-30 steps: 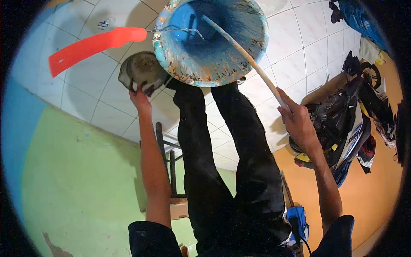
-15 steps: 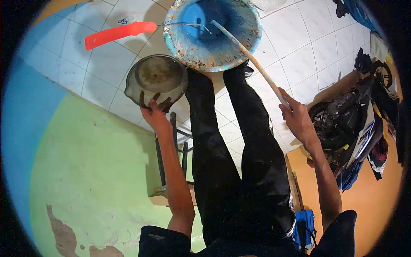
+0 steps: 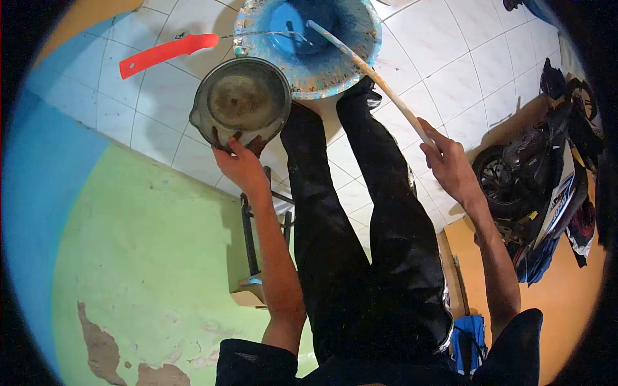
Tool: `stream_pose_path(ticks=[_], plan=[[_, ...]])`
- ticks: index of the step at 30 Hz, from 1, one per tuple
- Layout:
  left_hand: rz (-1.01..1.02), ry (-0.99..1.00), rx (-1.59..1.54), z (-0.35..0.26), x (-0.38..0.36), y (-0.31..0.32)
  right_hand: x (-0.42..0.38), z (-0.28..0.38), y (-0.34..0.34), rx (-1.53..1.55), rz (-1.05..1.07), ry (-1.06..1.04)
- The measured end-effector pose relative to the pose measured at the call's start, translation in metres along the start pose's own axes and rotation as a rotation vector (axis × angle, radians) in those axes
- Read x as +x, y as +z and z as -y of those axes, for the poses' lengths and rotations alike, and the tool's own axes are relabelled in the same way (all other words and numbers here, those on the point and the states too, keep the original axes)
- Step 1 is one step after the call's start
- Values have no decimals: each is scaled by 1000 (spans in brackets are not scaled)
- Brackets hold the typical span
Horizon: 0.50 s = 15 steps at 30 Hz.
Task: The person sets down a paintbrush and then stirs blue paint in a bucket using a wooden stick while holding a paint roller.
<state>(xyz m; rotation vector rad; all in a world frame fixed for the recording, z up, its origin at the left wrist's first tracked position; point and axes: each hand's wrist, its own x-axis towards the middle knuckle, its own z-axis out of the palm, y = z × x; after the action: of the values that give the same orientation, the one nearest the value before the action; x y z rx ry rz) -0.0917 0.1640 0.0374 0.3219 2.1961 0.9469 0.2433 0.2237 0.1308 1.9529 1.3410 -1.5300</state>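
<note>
A round grey pan (image 3: 244,100) with a pouring lip and a brown-stained bottom is held by its lower edge in my left hand (image 3: 241,161), fingers closed on the rim. In view, it overlaps the near left edge of a paint-spattered blue basin (image 3: 368,64). My right hand (image 3: 447,164) is closed around the near end of a pale wooden stick (image 3: 376,80). The stick's far end reaches over the basin's inside. A red-handled tool (image 3: 170,55) with a thin bent wire, like a paint roller frame, lies across the basin's left rim.
White tiles (image 3: 444,71) cover the floor. A dark stool (image 3: 251,238) stands by the green wall (image 3: 141,238) at left. A motorbike (image 3: 534,186) is parked at right, with a blue cloth-like item (image 3: 468,341) lower down.
The pan has moved up and right, closer to the basin, and appears more face-on. My right hand keeps its hold on the stick. The whole view has shifted slightly.
</note>
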Motion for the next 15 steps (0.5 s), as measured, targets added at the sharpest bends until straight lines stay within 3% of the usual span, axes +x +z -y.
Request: stream_pose_path(ticks=[3,5,9,11,15], plan=[[-56,2,235,-13,-4,3,0,-6,4,12,-8,-14],[-99,112,395,-16,-6,4,-1,-6,2,32,5,-9],[-59,115,386,-14,-2,1,-1,-5,2,41,25,9],[-79,293,619,3,9,-6,0,-7,4,53,12,-2],[-45,148,367,1,9,-1,0,-10,6,95,-14,-35]])
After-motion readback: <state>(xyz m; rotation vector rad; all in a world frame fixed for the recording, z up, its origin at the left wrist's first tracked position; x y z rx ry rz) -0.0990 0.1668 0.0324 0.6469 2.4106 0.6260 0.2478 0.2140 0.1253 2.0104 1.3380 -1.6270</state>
